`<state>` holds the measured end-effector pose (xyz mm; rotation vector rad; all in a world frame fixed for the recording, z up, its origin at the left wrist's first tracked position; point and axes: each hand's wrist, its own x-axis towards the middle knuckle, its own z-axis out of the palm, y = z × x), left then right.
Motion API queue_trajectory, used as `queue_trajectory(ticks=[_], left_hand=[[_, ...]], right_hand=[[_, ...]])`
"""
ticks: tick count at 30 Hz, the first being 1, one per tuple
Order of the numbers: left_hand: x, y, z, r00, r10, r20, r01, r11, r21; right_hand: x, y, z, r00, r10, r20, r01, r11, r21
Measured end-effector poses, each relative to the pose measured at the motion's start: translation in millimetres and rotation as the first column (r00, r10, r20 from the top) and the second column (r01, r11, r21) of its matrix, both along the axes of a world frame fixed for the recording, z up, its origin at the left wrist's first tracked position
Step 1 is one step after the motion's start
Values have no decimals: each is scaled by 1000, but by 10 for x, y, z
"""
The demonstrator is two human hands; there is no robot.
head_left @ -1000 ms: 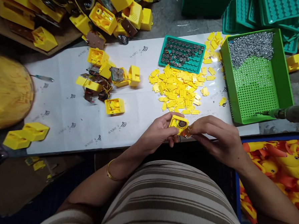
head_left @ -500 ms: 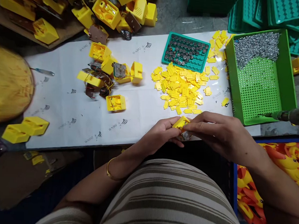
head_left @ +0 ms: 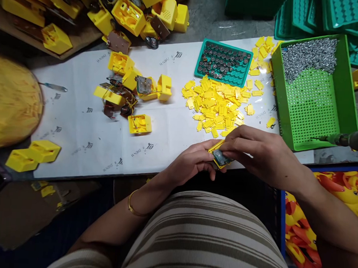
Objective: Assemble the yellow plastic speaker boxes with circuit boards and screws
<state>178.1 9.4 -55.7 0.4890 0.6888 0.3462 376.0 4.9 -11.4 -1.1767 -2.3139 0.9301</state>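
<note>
Casing [head_left: 216, 146] of yellow plastic, tilted, sits between both hands at the near edge of the desk [head_left: 207, 25], a dark circuit board [head_left: 220, 157] over its open side. The left hand [head_left: 195, 161] is clamped around the casing; the right hand [head_left: 256, 154] touches the board, its grip impossible to tell. Just beyond spread small yellow pieces [head_left: 216, 106], with a teal tray [head_left: 240, 76] behind. Rightward stands a green basket [head_left: 347, 95]; leftward lie wired yellow boxes [head_left: 131, 79].
</note>
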Motion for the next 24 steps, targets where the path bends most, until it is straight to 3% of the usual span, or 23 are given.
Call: queue_trajectory(ticks=[4,7,13,15,18,21,24], left_hand=[[-2,19,21,1000,-30,-6,30,1000,0],[9,13,39,997,-50,-62,55,995,78],[44,-26,25,976,-42,-213,80,981,176],[54,-27,6,971,-3,-238,55,976,209],[73,-6,1,967,35,-251,31,967,254],[107,29,42,973,-25,-231,91,956,280],[152,57,103,955,-55,-291,156,929,336]], right_hand=[[9,-7,-9,1000,24,17,-25,999,20],[-23,-36,-21,999,7,42,-8,1000,20],[-105,-93,-102,989,-118,94,110,991,79],[-91,-139,-150,989,-137,54,133,988,72],[-41,-243,-233,960,-271,-76,275,959,62],[-13,-330,-324,894,-394,-213,388,919,-73],[-35,-356,-406,855,-431,-288,373,897,-236]])
